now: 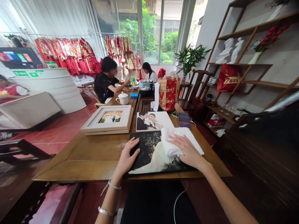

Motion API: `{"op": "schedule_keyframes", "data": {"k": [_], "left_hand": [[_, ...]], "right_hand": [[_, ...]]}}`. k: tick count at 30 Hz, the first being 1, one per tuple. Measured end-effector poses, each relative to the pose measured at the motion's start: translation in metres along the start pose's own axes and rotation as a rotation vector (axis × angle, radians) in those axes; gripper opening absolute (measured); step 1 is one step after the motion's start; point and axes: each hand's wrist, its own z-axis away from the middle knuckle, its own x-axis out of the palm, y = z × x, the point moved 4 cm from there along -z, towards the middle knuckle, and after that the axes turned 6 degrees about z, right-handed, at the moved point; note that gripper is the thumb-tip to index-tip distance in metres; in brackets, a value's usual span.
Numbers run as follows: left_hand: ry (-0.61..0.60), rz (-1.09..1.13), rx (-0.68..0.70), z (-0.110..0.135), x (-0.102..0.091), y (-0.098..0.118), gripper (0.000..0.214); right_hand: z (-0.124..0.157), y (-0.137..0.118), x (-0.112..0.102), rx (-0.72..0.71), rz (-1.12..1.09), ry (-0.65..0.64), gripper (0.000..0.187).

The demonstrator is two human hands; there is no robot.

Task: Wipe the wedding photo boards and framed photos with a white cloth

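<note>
Pressing cloth onto album with right hand, palm flat; steadying album's left edge on worktop with left hand, fingers spread wide.

Pt of dark photo print hidden under cloth; phone screen blurred

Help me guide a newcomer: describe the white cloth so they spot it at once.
Start at the long wooden table. On the dark wedding photo at its near end, the white cloth lies under the right hand. Unlike the flat prints around it, it is soft and folded.
</note>
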Motion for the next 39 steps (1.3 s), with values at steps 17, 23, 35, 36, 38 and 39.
{"op": "schedule_keyframes", "data": {"k": [17, 23, 35, 36, 38, 39], "left_hand": [[-0.015, -0.058, -0.031, -0.002, -0.004, 0.001, 0.039], [-0.058, -0.046, -0.046, 0.000, -0.005, 0.005, 0.043], [-0.104, -0.137, 0.027, 0.004, 0.000, 0.004, 0.049], [-0.110, -0.142, 0.027, 0.004, 0.000, 0.005, 0.050], [-0.121, -0.148, 0.030, 0.003, 0.000, 0.005, 0.052], [-0.124, -0.148, 0.033, 0.003, 0.000, 0.005, 0.052]], "right_hand": [[-0.003, 0.034, -0.005, 0.003, -0.071, 0.009, 0.075], [-0.040, 0.036, 0.004, 0.027, -0.037, 0.033, 0.069], [0.066, -0.027, -0.011, -0.085, -0.023, -0.069, 0.087], [0.070, -0.027, -0.013, -0.087, -0.037, -0.081, 0.085], [0.070, -0.024, -0.014, -0.075, -0.069, -0.092, 0.084], [0.066, -0.020, -0.014, -0.065, -0.081, -0.092, 0.084]]}}
